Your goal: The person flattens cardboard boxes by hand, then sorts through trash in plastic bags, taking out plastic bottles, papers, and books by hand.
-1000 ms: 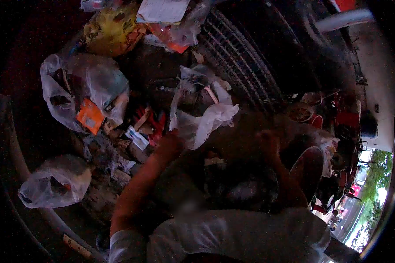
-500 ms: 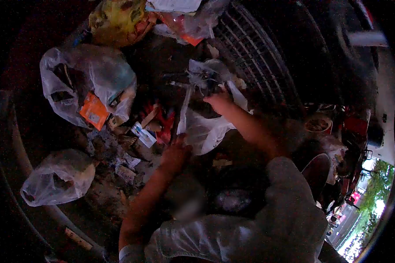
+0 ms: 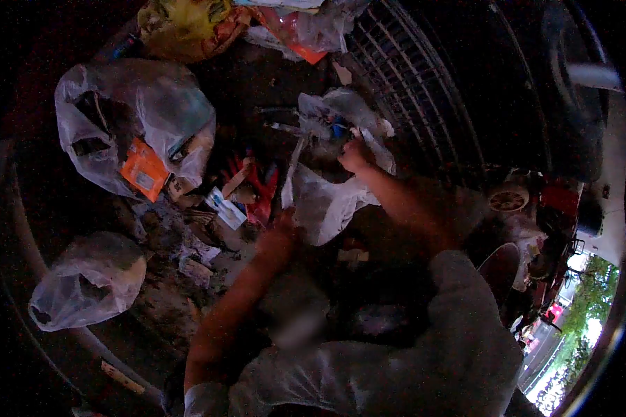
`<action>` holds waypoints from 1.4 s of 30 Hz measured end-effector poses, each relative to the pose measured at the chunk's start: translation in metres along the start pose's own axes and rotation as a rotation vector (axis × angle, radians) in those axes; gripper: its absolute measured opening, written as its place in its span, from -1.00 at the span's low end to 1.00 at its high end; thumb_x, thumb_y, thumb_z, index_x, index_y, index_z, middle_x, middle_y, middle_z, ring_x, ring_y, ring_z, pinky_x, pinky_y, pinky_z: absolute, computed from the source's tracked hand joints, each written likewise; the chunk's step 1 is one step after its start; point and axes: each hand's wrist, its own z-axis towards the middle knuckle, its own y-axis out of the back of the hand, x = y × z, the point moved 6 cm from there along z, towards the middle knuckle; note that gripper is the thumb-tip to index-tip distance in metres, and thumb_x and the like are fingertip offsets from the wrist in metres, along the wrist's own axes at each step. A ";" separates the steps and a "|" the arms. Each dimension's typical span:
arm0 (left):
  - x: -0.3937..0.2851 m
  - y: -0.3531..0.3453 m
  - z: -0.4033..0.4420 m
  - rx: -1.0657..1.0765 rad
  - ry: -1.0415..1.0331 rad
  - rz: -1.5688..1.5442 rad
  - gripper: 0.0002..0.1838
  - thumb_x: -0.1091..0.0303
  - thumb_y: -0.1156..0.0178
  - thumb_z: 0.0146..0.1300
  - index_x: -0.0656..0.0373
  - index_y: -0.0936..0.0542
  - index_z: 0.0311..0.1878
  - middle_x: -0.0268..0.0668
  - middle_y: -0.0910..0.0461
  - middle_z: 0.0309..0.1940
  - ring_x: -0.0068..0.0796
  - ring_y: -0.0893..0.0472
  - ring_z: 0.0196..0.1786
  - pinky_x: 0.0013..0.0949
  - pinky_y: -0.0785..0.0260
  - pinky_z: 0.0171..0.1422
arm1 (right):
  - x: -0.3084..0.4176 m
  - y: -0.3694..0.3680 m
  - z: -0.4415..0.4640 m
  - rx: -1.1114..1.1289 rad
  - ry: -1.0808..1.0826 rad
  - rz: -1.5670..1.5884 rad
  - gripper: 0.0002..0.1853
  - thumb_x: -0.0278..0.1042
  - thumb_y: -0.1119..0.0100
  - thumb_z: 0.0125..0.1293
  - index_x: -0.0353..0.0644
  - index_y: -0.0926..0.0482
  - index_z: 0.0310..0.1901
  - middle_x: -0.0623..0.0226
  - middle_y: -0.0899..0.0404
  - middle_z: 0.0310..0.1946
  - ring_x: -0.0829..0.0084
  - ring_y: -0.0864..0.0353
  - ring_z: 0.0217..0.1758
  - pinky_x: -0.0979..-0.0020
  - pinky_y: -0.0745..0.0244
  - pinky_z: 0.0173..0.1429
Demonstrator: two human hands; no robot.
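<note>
A whitish plastic bag [image 3: 320, 212] lies spread open in front of me on the dark floor. My left hand [image 3: 278, 233] is closed on its near left edge. Over the bag's far right side is my right hand [image 3: 357, 154], its fingers curled; what they hold, if anything, is too dark to make out. Just beyond those fingers sits a small blue item [image 3: 339, 129] among crumpled clear plastic [image 3: 316, 111]. Left of the bag lies a red glove [image 3: 261, 198], with a white-and-blue packet [image 3: 226, 208] beside it.
A large clear bag [image 3: 142, 118] with an orange packet [image 3: 145, 169] stands at the left, a smaller clear bag [image 3: 90, 285] nearer me. A yellow bag [image 3: 184, 28] is at the back. Black plastic slats [image 3: 417, 76] rise at the right, and paper scraps [image 3: 198, 260] litter the floor.
My right hand has shifted slightly right and up, and the blue item now shows beside it. The left hand stays at the bag's edge. The camera view has shifted a little.
</note>
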 end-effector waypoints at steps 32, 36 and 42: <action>-0.088 0.007 -0.015 -0.028 -0.307 0.191 -0.78 0.36 -0.01 -0.05 0.19 -0.55 -0.33 0.03 -0.30 -0.06 -0.08 -0.36 -0.02 -0.21 -0.38 -0.11 | -0.245 0.502 -0.095 -0.290 -0.280 -0.652 -0.71 -0.23 -0.09 -0.01 -0.25 -0.51 -0.29 0.06 -0.52 -0.44 0.12 -0.51 -0.36 0.25 -0.37 -0.32; -0.090 -0.018 -0.007 -0.112 -0.348 0.226 -0.79 0.37 0.01 -0.04 0.14 -0.55 -0.33 0.02 -0.30 -0.04 -0.07 -0.36 -0.02 -0.17 -0.36 -0.08 | -0.312 0.457 -0.062 -0.253 -0.292 -0.661 -0.70 -0.19 -0.05 0.03 -0.26 -0.51 -0.30 0.06 -0.52 -0.41 0.12 -0.51 -0.36 0.25 -0.36 -0.33; -0.093 -0.016 -0.007 -0.136 -0.353 0.123 -0.80 0.36 0.02 -0.04 0.09 -0.55 -0.34 0.00 -0.34 -0.07 -0.05 -0.34 0.02 -0.17 -0.34 -0.05 | -0.275 0.468 -0.096 -0.387 -0.311 -0.464 -0.68 -0.16 0.05 0.15 -0.26 -0.52 -0.29 0.12 -0.54 -0.41 0.21 -0.51 -0.40 0.29 -0.34 -0.36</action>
